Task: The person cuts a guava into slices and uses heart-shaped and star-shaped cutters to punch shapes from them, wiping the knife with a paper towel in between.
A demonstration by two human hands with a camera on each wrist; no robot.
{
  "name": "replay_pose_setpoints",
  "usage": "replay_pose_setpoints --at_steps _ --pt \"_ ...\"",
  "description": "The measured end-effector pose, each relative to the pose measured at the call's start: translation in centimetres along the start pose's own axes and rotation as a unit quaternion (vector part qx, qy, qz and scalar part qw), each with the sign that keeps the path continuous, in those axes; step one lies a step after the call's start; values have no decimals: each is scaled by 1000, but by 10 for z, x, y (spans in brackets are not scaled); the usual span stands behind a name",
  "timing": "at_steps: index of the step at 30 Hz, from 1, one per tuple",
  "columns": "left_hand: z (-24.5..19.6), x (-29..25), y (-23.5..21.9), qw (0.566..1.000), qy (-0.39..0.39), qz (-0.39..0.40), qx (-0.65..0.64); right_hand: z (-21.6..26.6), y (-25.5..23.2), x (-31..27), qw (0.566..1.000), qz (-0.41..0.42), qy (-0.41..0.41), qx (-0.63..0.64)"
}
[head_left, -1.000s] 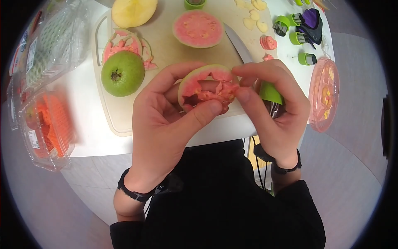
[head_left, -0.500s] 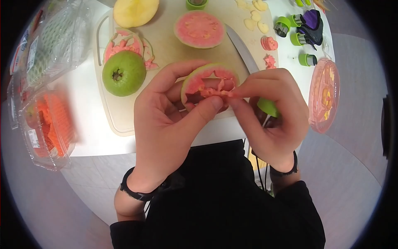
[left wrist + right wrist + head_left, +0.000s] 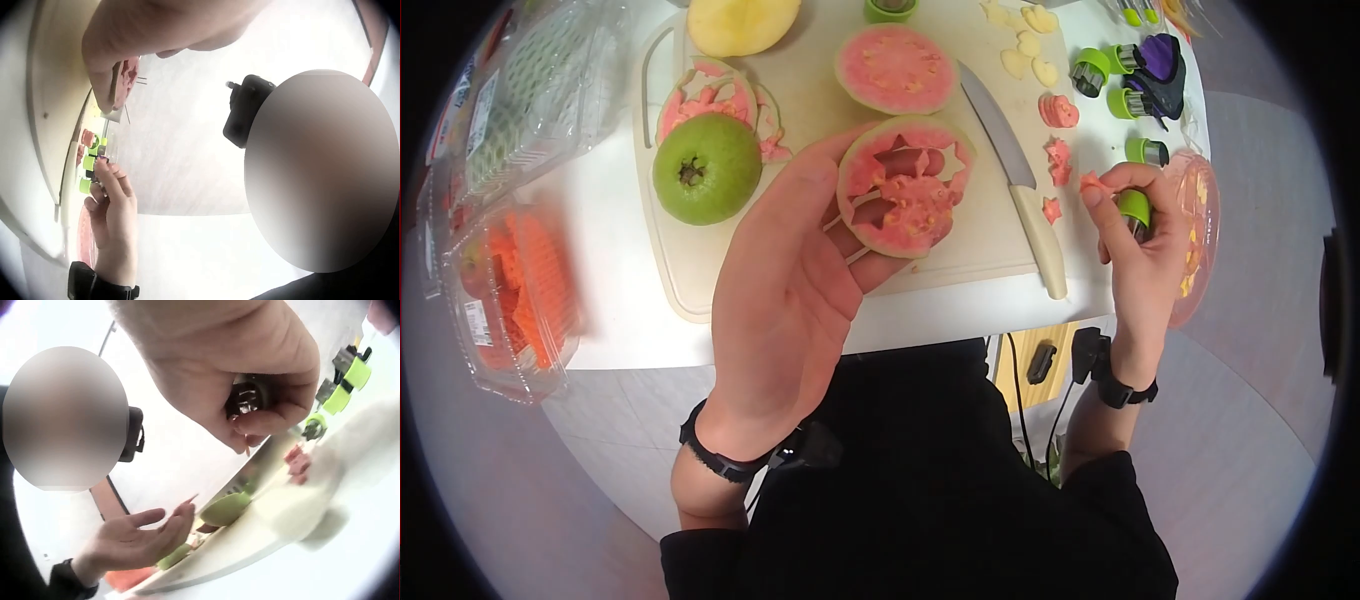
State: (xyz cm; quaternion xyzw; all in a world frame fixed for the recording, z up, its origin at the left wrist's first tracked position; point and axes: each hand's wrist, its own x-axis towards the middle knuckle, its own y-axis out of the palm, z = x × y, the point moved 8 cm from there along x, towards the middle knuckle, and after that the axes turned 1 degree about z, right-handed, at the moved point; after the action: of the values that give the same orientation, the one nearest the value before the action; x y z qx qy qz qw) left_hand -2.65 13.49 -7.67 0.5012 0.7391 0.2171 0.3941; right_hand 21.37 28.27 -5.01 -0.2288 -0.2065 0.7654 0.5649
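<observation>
In the head view my left hand holds a round pink guava slice with star-shaped holes through it. Its fingers lie behind the slice and show through the gaps. My right hand, at the right edge of the board, pinches a small pink guava piece between thumb and forefinger. The same hand keeps a green-topped metal cutter under its curled fingers. Close beside it on the table lie small cut guava shapes. A guava half lies cut face up beyond the left hand.
A knife lies across the right side of the cutting board. Another guava piece, skin up, sits at left near guava trimmings. More green cutters and a pink-tinted container stand right; clear plastic boxes stand left.
My right hand has pulled away from the slice and moved right with a small guava piece and the cutter. My left hand has tilted the slice, its thumb now off the slice's face.
</observation>
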Motion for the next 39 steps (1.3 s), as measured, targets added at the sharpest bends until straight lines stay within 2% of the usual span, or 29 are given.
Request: replay_pose_setpoints --at_steps 3,6,9,15,18,22,27,31,35,39 --pt "-3 -2 1 1000 2 -7 23 -16 -4 5 999 21 31 28" --pt "0 -2 0 1000 -3 -5 18 -14 0 6 999 38 -9 11" --pt "0 -3 1 1000 0 -5 6 -14 7 6 998 59 -9 -6" --pt "-4 -7 1 1000 5 -8 -2 -7 12 6 993 33 -87 -75" --pt "-7 -9 -1 999 4 -8 51 2 7 1 993 -6 -95 -73" --pt "-7 -11 -1 992 52 -16 113 18 -1 -13 994 -49 -80 -64" --pt "-5 -11 -3 992 43 -23 115 52 30 -34 992 64 -44 98" --pt "-3 -10 -1 992 24 -5 125 63 65 -38 965 158 6 210" --pt "-3 -12 -2 991 20 7 132 74 88 -35 959 182 -23 218" --pt "-4 -14 -8 991 -5 4 136 74 92 -32 952 191 -11 240"
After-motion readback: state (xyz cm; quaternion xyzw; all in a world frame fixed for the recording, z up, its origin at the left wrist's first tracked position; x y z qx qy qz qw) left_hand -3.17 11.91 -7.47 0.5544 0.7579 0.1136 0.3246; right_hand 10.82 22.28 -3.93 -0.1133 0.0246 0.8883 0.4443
